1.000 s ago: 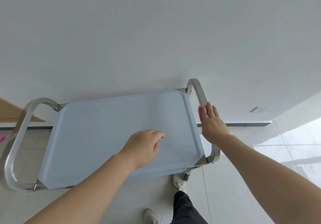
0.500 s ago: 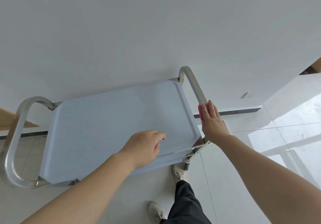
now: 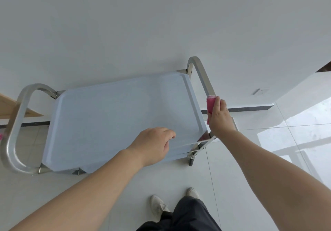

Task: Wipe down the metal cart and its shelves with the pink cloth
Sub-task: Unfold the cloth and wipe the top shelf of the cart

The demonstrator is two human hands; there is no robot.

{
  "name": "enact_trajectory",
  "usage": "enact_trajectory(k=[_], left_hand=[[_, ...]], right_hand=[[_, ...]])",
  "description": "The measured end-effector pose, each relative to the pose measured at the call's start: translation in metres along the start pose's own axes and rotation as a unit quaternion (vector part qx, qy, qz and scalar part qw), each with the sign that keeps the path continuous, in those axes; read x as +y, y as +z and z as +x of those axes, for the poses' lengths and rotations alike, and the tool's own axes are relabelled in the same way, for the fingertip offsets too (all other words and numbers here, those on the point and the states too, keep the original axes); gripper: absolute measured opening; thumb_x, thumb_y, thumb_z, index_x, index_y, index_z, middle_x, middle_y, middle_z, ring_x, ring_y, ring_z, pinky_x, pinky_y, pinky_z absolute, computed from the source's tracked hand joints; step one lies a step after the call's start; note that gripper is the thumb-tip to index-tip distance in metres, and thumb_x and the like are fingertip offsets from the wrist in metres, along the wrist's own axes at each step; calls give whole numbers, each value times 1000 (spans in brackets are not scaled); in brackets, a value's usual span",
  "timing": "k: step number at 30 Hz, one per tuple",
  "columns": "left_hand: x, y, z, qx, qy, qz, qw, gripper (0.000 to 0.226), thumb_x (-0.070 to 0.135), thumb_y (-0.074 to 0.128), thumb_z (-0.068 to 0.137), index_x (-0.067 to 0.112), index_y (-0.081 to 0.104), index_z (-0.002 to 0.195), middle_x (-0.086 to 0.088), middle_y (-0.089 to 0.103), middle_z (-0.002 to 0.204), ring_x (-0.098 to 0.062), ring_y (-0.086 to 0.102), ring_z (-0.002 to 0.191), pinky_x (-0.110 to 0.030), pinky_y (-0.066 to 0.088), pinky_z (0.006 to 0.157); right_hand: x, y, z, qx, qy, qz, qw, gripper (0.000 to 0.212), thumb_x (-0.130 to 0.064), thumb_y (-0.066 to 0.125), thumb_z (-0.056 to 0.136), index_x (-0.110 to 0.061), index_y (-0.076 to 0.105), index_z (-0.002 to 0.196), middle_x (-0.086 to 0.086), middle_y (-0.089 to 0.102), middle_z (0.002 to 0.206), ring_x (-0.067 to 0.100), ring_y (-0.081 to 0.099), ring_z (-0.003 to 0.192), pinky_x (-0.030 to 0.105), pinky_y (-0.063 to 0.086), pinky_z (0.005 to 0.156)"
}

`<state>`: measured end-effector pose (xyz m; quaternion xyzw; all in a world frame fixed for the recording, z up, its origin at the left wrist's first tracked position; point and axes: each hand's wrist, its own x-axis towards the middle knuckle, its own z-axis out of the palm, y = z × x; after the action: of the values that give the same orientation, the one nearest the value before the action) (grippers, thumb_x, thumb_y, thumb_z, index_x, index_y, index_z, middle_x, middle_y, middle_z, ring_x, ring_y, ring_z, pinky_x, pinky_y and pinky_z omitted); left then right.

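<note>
The metal cart (image 3: 111, 112) stands against a white wall, its pale top shelf seen from above. A looped steel handle (image 3: 200, 73) rises at its right end and another handle (image 3: 16, 116) at its left end. My right hand (image 3: 219, 117) grips the pink cloth (image 3: 210, 103) wrapped round the right handle's bar, near its lower end. My left hand (image 3: 152, 143) rests on the top shelf near the front right, fingers loosely curled, holding nothing. The lower shelves are hidden under the top one.
A caster wheel (image 3: 191, 162) shows under the cart's front right corner. My shoes (image 3: 157, 205) and dark trouser leg stand on the white tiled floor in front. A wooden edge (image 3: 10, 105) juts out behind the left handle. A dark baseboard strip (image 3: 250, 108) runs along the wall.
My right hand with the cloth has slid down the right handle bar toward the cart's corner. The view has shifted, showing more floor and my feet. My left hand stays on the shelf.
</note>
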<state>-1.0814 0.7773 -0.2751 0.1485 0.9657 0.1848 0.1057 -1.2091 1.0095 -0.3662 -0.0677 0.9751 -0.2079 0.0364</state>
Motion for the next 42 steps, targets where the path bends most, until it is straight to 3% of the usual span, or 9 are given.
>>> enact_trajectory(k=[10, 15, 24, 31, 36, 42], left_hand=[[46, 35, 0, -10, -67, -35, 997, 30, 13, 43, 88, 21, 55, 114, 4, 62, 110, -20, 56, 100, -30, 43, 78], [65, 46, -9, 8, -84, -36, 996, 29, 13, 43, 88, 19, 56, 113, 4, 62, 110, -19, 56, 100, -27, 40, 76], [64, 66, -24, 2, -100, -53, 994, 29, 12, 45, 87, 21, 57, 111, 9, 62, 112, -16, 57, 102, -27, 45, 80], [63, 82, -42, -15, -93, -54, 994, 30, 10, 44, 87, 20, 57, 112, 8, 62, 112, -17, 55, 102, -28, 43, 79], [63, 82, -52, -8, -116, -58, 992, 28, 11, 44, 87, 21, 57, 109, 7, 62, 107, -18, 56, 98, -30, 45, 79], [60, 80, -55, 4, -128, -60, 990, 28, 11, 44, 86, 21, 57, 109, 7, 62, 106, -18, 57, 97, -32, 46, 80]], right_hand=[[18, 12, -17, -22, 3, 30, 999, 73, -20, 46, 95, 4, 0, 147, 22, 29, 138, 40, 45, 113, 43, 45, 79], [25, 16, -31, -41, 10, 48, 998, 74, -21, 46, 96, 4, -2, 146, 22, 30, 138, 41, 45, 114, 44, 43, 81], [34, 27, -42, -38, 93, 109, 989, 55, -35, 48, 95, -1, 26, 133, 18, 48, 122, 42, 56, 99, 39, 38, 72], [30, 39, -49, -15, 133, 134, 982, 44, -32, 50, 95, -1, 34, 123, 16, 52, 118, 37, 57, 98, 36, 38, 73], [35, 46, -53, -18, 151, 153, 976, 46, -37, 50, 95, -2, 36, 120, 16, 51, 117, 38, 55, 101, 41, 43, 78], [39, 56, -56, -23, 161, 132, 978, 52, -42, 47, 95, 1, 34, 123, 19, 48, 120, 40, 56, 98, 38, 40, 72]])
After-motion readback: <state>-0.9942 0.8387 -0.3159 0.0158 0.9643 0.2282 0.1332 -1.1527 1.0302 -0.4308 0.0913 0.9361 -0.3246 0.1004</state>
